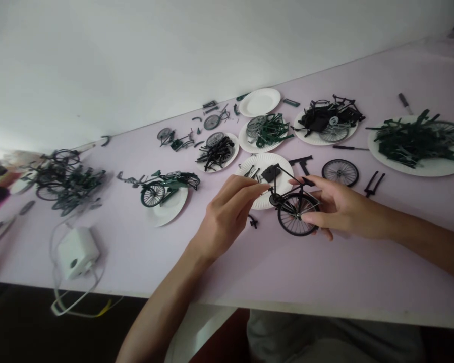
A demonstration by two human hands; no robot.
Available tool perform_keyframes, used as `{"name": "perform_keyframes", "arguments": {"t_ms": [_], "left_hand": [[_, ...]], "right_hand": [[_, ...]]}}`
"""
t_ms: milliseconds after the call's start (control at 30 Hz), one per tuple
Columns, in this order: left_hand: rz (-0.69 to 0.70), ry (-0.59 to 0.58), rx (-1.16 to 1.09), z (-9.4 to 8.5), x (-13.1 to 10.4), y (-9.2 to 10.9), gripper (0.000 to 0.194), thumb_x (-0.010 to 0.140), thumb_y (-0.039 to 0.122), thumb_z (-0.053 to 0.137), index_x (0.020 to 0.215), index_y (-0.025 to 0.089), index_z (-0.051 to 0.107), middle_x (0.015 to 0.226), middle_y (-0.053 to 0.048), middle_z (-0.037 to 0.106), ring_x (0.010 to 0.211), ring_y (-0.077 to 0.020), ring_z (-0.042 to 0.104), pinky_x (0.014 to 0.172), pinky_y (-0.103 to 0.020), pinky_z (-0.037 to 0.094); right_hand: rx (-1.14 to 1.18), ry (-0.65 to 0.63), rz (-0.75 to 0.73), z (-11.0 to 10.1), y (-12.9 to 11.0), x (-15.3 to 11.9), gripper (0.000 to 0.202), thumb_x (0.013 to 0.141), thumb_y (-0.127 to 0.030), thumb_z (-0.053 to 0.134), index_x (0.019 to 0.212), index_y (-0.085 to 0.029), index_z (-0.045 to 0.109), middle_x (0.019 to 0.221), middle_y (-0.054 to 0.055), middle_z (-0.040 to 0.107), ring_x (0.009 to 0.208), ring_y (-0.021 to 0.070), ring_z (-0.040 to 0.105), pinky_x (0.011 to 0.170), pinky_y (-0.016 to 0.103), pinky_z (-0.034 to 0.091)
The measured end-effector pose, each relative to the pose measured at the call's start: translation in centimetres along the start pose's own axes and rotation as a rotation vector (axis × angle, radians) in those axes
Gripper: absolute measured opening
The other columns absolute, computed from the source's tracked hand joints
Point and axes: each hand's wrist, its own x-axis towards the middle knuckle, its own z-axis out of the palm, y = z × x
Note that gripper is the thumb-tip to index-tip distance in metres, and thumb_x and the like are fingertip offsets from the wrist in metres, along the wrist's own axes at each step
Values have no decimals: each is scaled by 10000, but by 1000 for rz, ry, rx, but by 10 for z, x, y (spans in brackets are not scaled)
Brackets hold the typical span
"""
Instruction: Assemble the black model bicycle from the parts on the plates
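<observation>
My right fingers point(318, 219) gripped the black toy bike point(298, 215) at its wheel. My left fingers point(251, 193) pinched its frame above the worktop point(249, 272).

Alt: table point(272, 277), bike pile point(70, 181) far L, parts plates point(280, 143) mid to R.
Box point(77, 252) front L, cord point(56, 302) over edge. 2nd bike point(153, 194) partly on plate R of pile. Held bike point(293, 207) btwn L hand point(227, 209) & R hand point(344, 209), just before ctr plate point(263, 204). Loose wheel point(339, 173) behind R hand, fork point(374, 184) to its R, screwdriver point(350, 147) behind.
</observation>
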Motion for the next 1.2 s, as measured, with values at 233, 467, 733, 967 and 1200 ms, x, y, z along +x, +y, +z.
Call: {"name": "perform_keyframes", "arguments": {"t_ms": [233,467,733,967,1200], "left_hand": [[-27,62,-128,4,1,8,266,927,-46,636,1096,156,672,959,-62,692,897,-148,671,777,-282,586],[-6,-56,-257,11,0,25,284,949,-36,600,1147,160,652,1049,-94,688,960,-168,674,815,-310,603],[-28,-85,-297,17,-5,30,269,953,15,653,1188,145,633,1062,-107,706,975,-152,712,820,-251,617],[18,-5,-208,19,-2,29,235,909,102,763,1106,162,649,907,-35,743,834,-153,702,764,-309,553],[-38,-25,-202,25,-2,33,217,902,125,784,1061,199,657,927,2,768,844,-147,664,780,-329,471]], "right_hand": [[19,34,-15,1,0,2,727,919,-355,733,1554,-263,390,809,-24,653,528,116,621,453,226,522],[53,29,-22,4,-1,3,714,908,-352,743,1536,-266,414,877,1,683,559,112,616,501,247,563],[47,50,33,7,-4,1,758,891,-370,752,1551,-268,393,1024,51,725,589,121,634,516,261,555],[12,32,57,9,-6,0,754,899,-364,754,1549,-257,385,1050,63,723,605,112,631,544,258,554],[5,27,107,11,-11,-1,834,898,-354,754,1592,-264,300,1127,91,719,609,102,600,500,236,534]]}}
